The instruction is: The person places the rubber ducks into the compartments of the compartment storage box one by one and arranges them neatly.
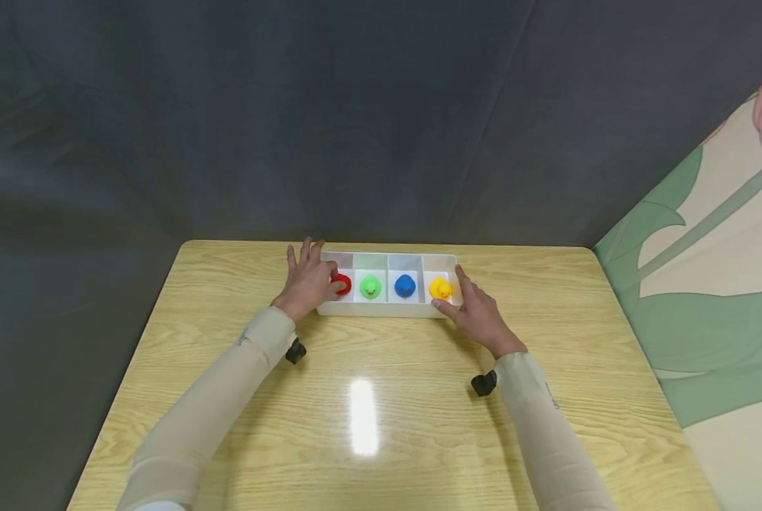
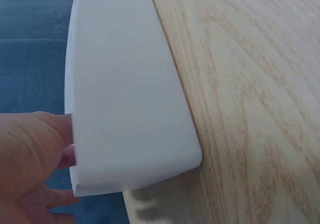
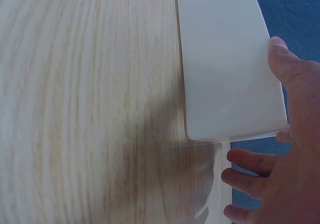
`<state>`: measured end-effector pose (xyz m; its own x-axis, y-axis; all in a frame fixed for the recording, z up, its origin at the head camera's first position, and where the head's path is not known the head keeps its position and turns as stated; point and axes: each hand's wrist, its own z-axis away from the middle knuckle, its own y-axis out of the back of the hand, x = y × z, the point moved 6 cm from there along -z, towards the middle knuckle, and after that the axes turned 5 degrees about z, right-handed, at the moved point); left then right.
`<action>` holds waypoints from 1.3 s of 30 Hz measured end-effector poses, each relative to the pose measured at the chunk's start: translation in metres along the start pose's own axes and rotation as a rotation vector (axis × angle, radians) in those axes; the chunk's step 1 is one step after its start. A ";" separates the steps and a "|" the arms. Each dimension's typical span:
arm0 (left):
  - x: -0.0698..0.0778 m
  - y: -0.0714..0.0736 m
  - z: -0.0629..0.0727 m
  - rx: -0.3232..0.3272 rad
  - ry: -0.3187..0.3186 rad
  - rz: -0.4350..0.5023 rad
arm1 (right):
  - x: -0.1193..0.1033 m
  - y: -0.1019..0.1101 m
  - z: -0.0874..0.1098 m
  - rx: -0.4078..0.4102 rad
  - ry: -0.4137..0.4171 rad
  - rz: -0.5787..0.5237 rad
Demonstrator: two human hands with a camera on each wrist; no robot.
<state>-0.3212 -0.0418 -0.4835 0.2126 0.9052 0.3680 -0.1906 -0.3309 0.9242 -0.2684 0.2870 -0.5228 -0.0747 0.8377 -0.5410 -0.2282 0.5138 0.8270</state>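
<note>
A long white divided tray (image 1: pixel 384 310) lies near the table's far edge with a small toy duck in each compartment. My left hand (image 1: pixel 307 280) reaches over its left end, thumb and index finger pinching the red toy duck (image 1: pixel 342 284), partly covered by them. The green duck (image 1: pixel 370 287), blue duck (image 1: pixel 405 285) and yellow duck (image 1: pixel 440 288) sit in the other compartments. At the tray's right end, my right hand (image 1: pixel 479 312) holds the corner, its thumb on the front wall and index finger along the end. In the right wrist view the other fingers (image 3: pixel 245 181) spread apart from the tray.
The wooden table (image 1: pixel 419 426) extends in front of the tray. Right behind it hangs a dark curtain (image 1: pixel 381 128), and a patterned cloth (image 1: pixel 726 284) borders the right side. Each sleeve carries a small black wrist camera (image 1: pixel 295 351).
</note>
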 end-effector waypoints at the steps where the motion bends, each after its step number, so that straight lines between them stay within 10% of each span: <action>1: 0.000 -0.001 -0.002 -0.001 0.002 -0.003 | 0.000 0.000 0.000 -0.002 -0.002 0.003; 31: -0.005 0.000 0.002 -0.050 0.006 -0.023 | -0.003 0.002 0.003 -0.031 -0.046 0.015; 39: -0.008 0.026 0.009 0.010 -0.011 0.120 | -0.003 0.003 0.004 -0.036 -0.052 0.014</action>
<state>-0.3195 -0.0597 -0.4619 0.1991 0.8558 0.4775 -0.2057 -0.4399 0.8742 -0.2645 0.2864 -0.5178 -0.0275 0.8536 -0.5201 -0.2618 0.4960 0.8279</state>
